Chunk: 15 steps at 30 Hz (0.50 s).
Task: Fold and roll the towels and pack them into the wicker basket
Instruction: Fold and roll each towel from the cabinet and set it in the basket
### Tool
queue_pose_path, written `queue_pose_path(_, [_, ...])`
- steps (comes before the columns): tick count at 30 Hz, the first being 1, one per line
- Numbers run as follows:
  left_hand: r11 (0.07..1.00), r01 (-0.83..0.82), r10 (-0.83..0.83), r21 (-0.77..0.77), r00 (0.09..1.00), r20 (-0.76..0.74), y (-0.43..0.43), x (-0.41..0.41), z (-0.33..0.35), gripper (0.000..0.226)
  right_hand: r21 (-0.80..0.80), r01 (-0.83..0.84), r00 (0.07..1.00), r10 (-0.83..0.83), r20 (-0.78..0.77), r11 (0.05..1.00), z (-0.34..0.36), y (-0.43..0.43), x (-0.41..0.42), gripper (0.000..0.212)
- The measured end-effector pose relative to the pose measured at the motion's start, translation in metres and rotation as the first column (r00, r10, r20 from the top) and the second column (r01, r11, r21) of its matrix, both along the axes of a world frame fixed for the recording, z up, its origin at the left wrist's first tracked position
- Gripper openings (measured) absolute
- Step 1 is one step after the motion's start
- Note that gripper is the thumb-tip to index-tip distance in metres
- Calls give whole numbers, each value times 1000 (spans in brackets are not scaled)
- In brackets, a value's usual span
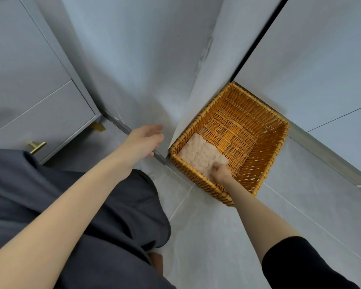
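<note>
An orange wicker basket [265,142] stands on the grey tiled floor against a wall corner. One pale pink rolled towel [198,152] lies inside it along the near-left wall. My right hand [221,171] reaches over the front rim, its fingers curled at the towel's near end, touching it. My left hand [145,140] hovers open in the air to the left of the basket, near the wall edge, holding nothing.
A grey cabinet [40,113] with a gold handle [37,147] and gold foot stands at the left. Grey walls enclose the corner behind the basket. My dark trousers fill the lower left. Tiled floor [217,236] spreads in front of the basket.
</note>
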<state>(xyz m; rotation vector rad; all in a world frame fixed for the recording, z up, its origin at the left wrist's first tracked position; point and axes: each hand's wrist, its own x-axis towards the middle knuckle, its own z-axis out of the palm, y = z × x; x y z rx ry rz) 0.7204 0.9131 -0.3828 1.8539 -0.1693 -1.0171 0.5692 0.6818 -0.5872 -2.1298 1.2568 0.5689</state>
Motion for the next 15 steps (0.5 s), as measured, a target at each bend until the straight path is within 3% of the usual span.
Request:
queue_pose_path(3, [1000, -5, 5, -5, 1000, -2, 2, -2, 1, 38, -20, 82, 996, -81, 45, 996, 17, 3, 2, 40])
queue_pose_path(6, [1000, -20, 20, -13, 1000, -7, 6, -5, 3, 39, -44, 177, 955, -161, 250, 983, 42, 16, 4, 37])
queue_pose_path(10, [995, -82, 83, -50, 996, 13, 16, -8, 10, 41, 13, 84, 881, -81, 466, 996, 91, 47, 4, 25])
queue_pose_path(15, [972, -172, 187, -161, 979, 78, 32, -9, 30, 41, 109, -87, 788, 2, 615, 990, 151, 89, 5, 21])
